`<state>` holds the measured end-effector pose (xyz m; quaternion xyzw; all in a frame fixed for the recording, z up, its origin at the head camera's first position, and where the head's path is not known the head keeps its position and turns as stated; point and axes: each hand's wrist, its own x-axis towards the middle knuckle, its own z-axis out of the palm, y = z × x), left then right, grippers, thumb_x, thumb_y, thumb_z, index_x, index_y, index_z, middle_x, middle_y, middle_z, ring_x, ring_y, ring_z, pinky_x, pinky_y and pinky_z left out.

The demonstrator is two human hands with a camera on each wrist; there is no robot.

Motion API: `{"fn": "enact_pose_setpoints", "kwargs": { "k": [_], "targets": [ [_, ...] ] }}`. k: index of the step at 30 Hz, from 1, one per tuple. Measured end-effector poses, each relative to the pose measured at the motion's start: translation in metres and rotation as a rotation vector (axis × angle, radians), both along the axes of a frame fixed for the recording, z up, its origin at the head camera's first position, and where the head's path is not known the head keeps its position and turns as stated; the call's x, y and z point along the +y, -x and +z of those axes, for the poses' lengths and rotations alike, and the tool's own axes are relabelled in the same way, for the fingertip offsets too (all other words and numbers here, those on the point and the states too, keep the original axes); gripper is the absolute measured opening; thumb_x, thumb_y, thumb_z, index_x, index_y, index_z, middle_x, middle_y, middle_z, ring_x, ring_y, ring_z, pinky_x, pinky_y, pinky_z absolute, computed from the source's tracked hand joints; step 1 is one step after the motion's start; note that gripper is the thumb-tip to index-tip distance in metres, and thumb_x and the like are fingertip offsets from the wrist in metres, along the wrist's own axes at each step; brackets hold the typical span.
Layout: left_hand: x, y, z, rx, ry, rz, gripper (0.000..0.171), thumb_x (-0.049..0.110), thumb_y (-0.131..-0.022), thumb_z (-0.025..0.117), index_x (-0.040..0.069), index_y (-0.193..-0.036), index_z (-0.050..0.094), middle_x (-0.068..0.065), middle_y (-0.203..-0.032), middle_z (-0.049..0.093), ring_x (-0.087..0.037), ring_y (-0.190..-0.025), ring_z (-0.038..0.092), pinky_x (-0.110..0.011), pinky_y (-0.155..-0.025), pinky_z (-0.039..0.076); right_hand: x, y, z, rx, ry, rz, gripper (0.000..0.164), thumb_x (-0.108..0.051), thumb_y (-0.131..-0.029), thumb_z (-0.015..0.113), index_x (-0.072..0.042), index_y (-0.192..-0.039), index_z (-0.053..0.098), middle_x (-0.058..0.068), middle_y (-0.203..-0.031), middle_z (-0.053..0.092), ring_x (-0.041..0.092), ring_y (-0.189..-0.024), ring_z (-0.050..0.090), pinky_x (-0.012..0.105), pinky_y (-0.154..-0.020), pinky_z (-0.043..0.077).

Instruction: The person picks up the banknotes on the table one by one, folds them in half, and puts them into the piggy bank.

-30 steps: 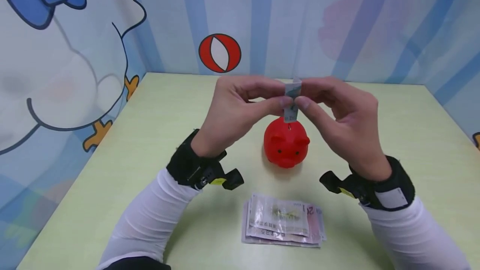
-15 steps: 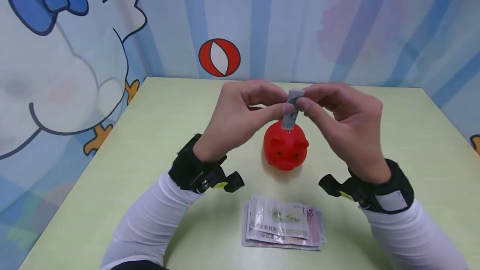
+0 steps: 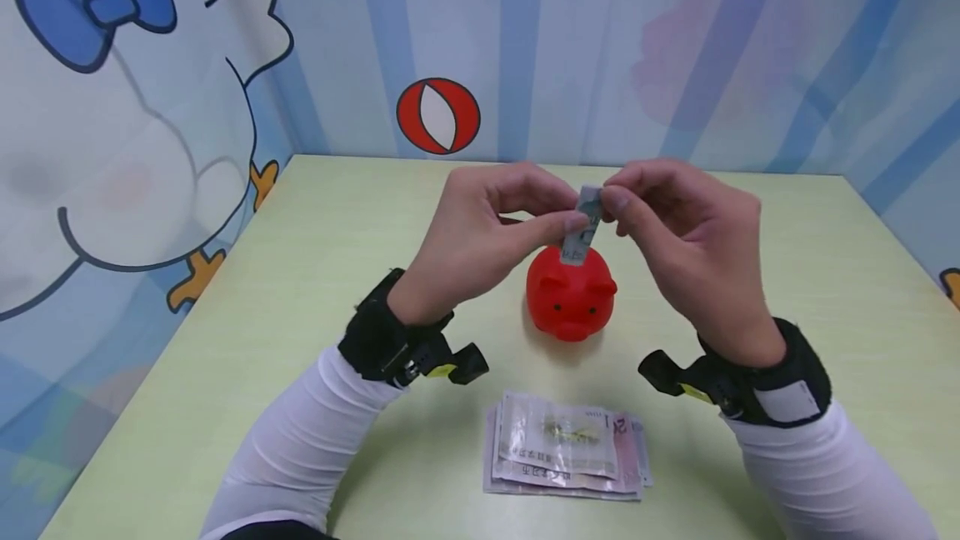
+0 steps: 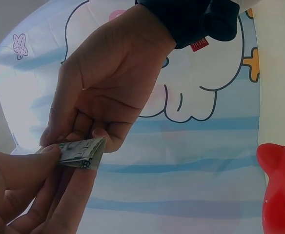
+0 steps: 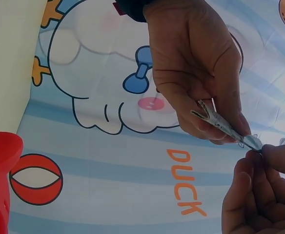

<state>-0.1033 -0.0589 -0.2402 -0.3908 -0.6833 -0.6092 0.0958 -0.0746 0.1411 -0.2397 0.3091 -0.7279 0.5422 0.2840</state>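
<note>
Two hands, left hand (image 3: 480, 236) and right hand (image 3: 701, 248), pinching one folded banknote (image 3: 582, 242), centre of the head frame; red piggy bank (image 3: 572, 298) below, top partly hidden behind it; banknote stack (image 3: 558, 440), lower centre; ball print (image 3: 438, 116), upper centre

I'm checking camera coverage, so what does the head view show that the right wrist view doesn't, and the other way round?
Only the head view shows the stack of banknotes on the table. Only the right wrist view shows the printed orange word DUCK. Both show the left hand, right hand, folded banknote, red piggy bank and printed red-and-white ball.
</note>
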Motion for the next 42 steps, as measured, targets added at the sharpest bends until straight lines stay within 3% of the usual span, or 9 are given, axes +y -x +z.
{"fn": "enact_pose_setpoints", "kwargs": {
  "k": [8, 16, 19, 25, 29, 36, 42],
  "targets": [
    [0.000, -0.001, 0.001, -0.034, -0.077, -0.043, 0.015, 0.003, -0.086, 0.073, -0.001, -0.101, 0.072, -0.007, -0.088, 0.073, -0.021, -0.076, 0.072, -0.039, -0.072, 0.060, 0.001, -0.002, 0.001, -0.096, 0.034, 0.117, 0.018, 0.011, -0.085, 0.067, 0.005, -0.102, 0.069, 0.015, -0.087, 0.067, 0.023, -0.075, 0.062, 0.025, -0.074, 0.056],
    [-0.001, -0.002, 0.001, -0.049, 0.011, -0.029, 0.021, 0.008, -0.086, 0.074, 0.005, -0.107, 0.073, -0.002, -0.092, 0.073, -0.016, -0.082, 0.070, -0.035, -0.075, 0.060, -0.001, 0.000, -0.003, -0.063, -0.048, 0.014, 0.016, 0.008, -0.089, 0.063, 0.007, -0.105, 0.064, 0.010, -0.093, 0.066, 0.020, -0.077, 0.062, 0.024, -0.076, 0.055],
    [-0.001, 0.000, 0.000, -0.038, 0.011, -0.021, 0.021, 0.006, -0.086, 0.073, 0.004, -0.107, 0.073, -0.003, -0.093, 0.073, -0.015, -0.084, 0.070, -0.035, -0.076, 0.060, 0.001, 0.000, -0.002, -0.084, -0.047, 0.032, 0.018, 0.007, -0.087, 0.066, 0.004, -0.105, 0.067, 0.011, -0.092, 0.067, 0.022, -0.078, 0.064, 0.024, -0.076, 0.056],
    [-0.001, 0.004, -0.001, 0.001, -0.021, -0.036, 0.021, 0.002, -0.086, 0.072, 0.000, -0.107, 0.074, -0.006, -0.095, 0.073, -0.016, -0.088, 0.069, -0.036, -0.075, 0.060, 0.006, 0.002, -0.001, -0.148, -0.217, 0.039, 0.017, 0.002, -0.084, 0.073, -0.005, -0.099, 0.071, 0.000, -0.091, 0.070, 0.014, -0.086, 0.068, 0.021, -0.082, 0.056],
    [-0.002, 0.005, -0.001, 0.026, -0.006, -0.058, 0.021, 0.002, -0.086, 0.072, 0.000, -0.107, 0.074, -0.006, -0.094, 0.073, -0.016, -0.085, 0.070, -0.036, -0.075, 0.060, 0.006, 0.003, -0.001, -0.124, -0.248, 0.036, 0.017, 0.004, -0.082, 0.074, -0.005, -0.095, 0.069, -0.002, -0.089, 0.069, 0.012, -0.085, 0.069, 0.021, -0.083, 0.056],
    [-0.004, 0.006, 0.001, 0.073, 0.005, -0.070, 0.021, 0.002, -0.086, 0.072, 0.001, -0.107, 0.074, -0.004, -0.095, 0.074, -0.015, -0.090, 0.069, -0.035, -0.077, 0.059, 0.004, 0.008, -0.001, -0.045, -0.243, 0.070, 0.030, 0.010, -0.073, 0.079, -0.002, -0.098, 0.066, 0.000, -0.094, 0.069, 0.012, -0.081, 0.068, 0.022, -0.079, 0.057],
    [-0.005, 0.007, 0.000, -0.005, 0.078, -0.077, 0.022, 0.003, -0.088, 0.070, 0.003, -0.110, 0.073, -0.003, -0.098, 0.073, -0.014, -0.089, 0.069, -0.033, -0.081, 0.059, 0.004, 0.010, -0.004, -0.025, -0.276, 0.029, 0.028, 0.005, -0.073, 0.081, -0.003, -0.096, 0.066, -0.002, -0.090, 0.070, 0.008, -0.077, 0.069, 0.020, -0.074, 0.057]
  ]
}}
